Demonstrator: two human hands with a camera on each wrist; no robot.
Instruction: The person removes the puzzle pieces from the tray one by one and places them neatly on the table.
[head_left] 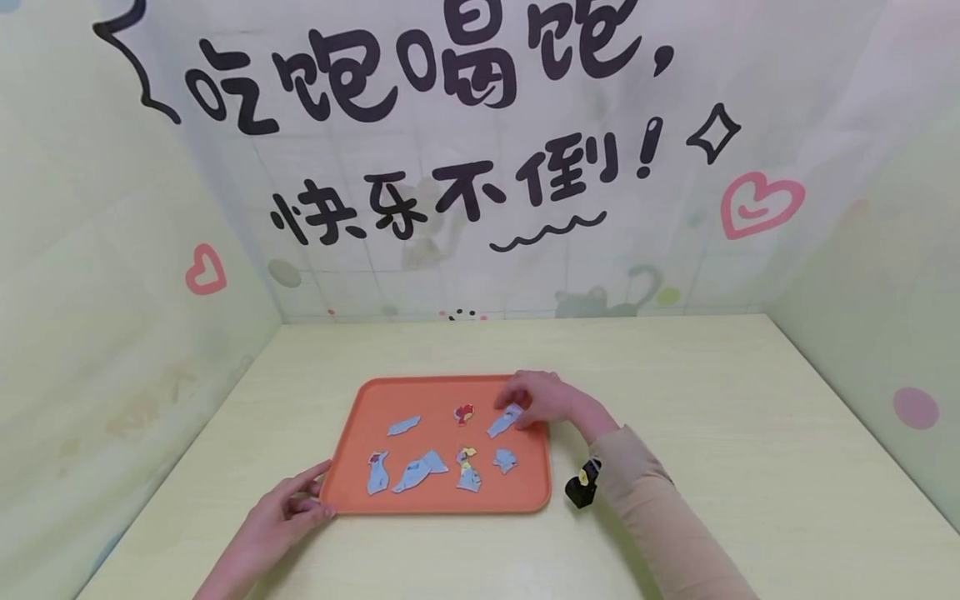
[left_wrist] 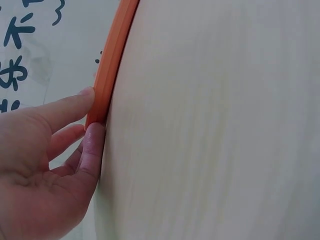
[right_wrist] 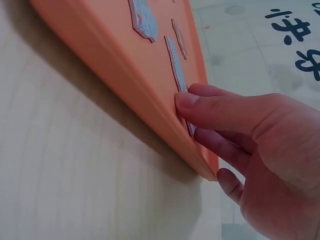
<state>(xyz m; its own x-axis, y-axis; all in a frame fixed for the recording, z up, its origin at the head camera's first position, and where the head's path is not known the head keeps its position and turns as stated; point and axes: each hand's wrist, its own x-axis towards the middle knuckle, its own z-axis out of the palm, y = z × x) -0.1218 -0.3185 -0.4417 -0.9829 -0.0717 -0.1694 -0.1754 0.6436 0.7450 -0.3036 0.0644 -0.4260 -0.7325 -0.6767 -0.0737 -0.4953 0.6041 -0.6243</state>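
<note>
An orange tray (head_left: pixel 442 510) lies on the table with several flat, irregular puzzle pieces on it. My left hand (head_left: pixel 277 517) holds the tray's near left corner, thumb at the front side and forefinger at the left side, as the left wrist view shows. Over the far right corner, my right hand (head_left: pixel 542 395) pinches one end of a long light-blue puzzle piece (head_left: pixel 498 423) between thumb and fingers. In the right wrist view the thumb lies on this puzzle piece (right_wrist: pixel 175 62), close over the tray floor. A small fan-shaped blue piece (head_left: pixel 506 460) lies just nearer to me.
Other pieces on the tray are a red one (head_left: pixel 464 414), a narrow blue one (head_left: pixel 404 426), and a front row with a wide blue piece (head_left: pixel 420 472) and a yellow-topped piece (head_left: pixel 468 477). A black device (head_left: pixel 582 485) sits at my right wrist. A printed backdrop (head_left: pixel 420 283) stands behind the table.
</note>
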